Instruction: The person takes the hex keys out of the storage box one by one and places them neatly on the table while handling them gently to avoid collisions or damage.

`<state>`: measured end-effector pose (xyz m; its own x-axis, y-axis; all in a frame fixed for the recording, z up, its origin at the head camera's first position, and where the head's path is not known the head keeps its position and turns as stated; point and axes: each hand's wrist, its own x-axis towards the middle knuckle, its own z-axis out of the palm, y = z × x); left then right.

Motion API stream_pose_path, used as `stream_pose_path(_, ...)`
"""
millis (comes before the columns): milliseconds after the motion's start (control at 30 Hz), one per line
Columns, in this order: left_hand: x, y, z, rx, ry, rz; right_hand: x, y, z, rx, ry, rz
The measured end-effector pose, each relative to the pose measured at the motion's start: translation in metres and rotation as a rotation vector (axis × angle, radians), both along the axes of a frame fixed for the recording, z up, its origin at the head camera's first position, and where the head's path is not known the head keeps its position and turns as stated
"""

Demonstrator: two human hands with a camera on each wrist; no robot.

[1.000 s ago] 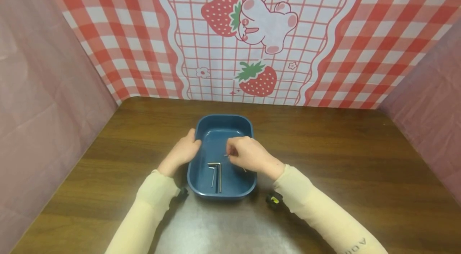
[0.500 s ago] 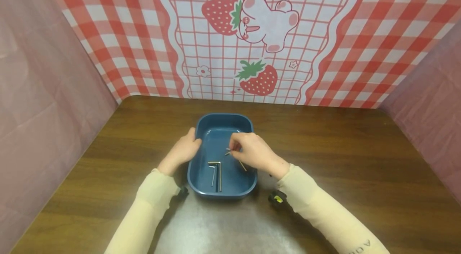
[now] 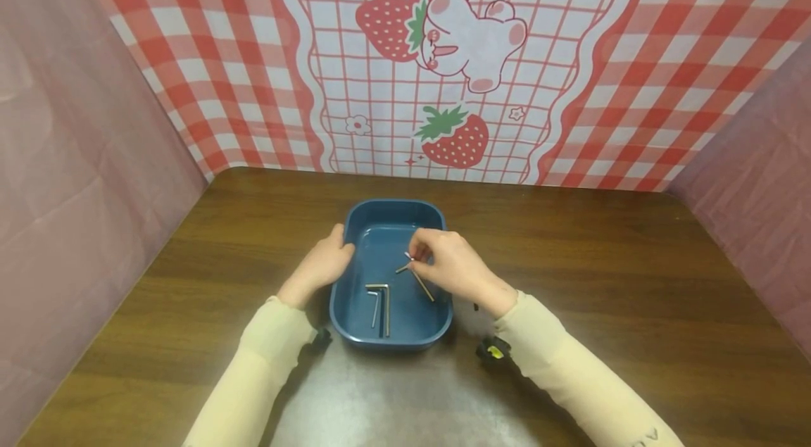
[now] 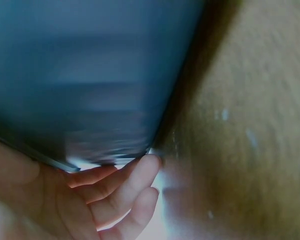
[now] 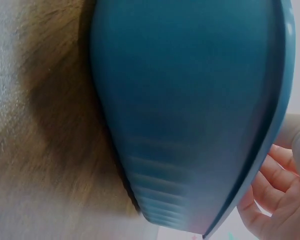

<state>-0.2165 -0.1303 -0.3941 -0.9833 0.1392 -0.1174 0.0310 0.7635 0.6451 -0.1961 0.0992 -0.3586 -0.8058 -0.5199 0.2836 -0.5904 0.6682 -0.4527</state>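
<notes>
A deep blue tray [image 3: 393, 345] stands on the table. My left hand [image 3: 322, 262] holds its left rim, thumb on the rim; in the left wrist view the fingers [image 4: 135, 187] lie along the outside wall. My right hand [image 3: 453, 258] is over the tray's right half, thumb and forefinger pinching a small hex key [image 3: 408, 255], of which only a short silver tip shows. Just below those fingertips, a brass-coloured hex key [image 3: 424, 286] lies on the tray floor. Nearer the front left of the tray, a larger hex key [image 3: 388, 313] lies beside a smaller silver one [image 3: 375, 310].
The brown wooden table [image 3: 570, 271] extends around the tray. A red-and-white strawberry cloth [image 3: 456, 81] hangs behind it, with pink cloth at both sides. Black wrist cameras sit under both sleeves, the right one [image 3: 493, 350] beside the tray's front right corner.
My right hand has moved slightly right and away from me with the small hex key, uncovering the brass-coloured hex key on the tray floor. My left hand stays on the rim.
</notes>
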Motion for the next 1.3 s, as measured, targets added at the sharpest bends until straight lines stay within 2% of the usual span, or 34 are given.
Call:
stream_pose_path(533,0.000,0.001,0.000,0.004,0.004,0.001,0.004,0.009,0.004,-0.047,-0.035,-0.034)
stream_pose_path(833,0.000,0.000,0.000,0.013,-0.001,0.008,0.003,0.012,0.007,-0.060,0.030,-0.009)
stream_pose_path(1000,0.001,0.000,0.001,0.015,-0.007,0.005,0.002,0.015,0.009,-0.042,0.038,-0.024)
stream_pose_path(1300,0.000,0.000,-0.001,0.015,0.000,0.007,0.003,0.020,0.011,-0.075,0.079,-0.020)
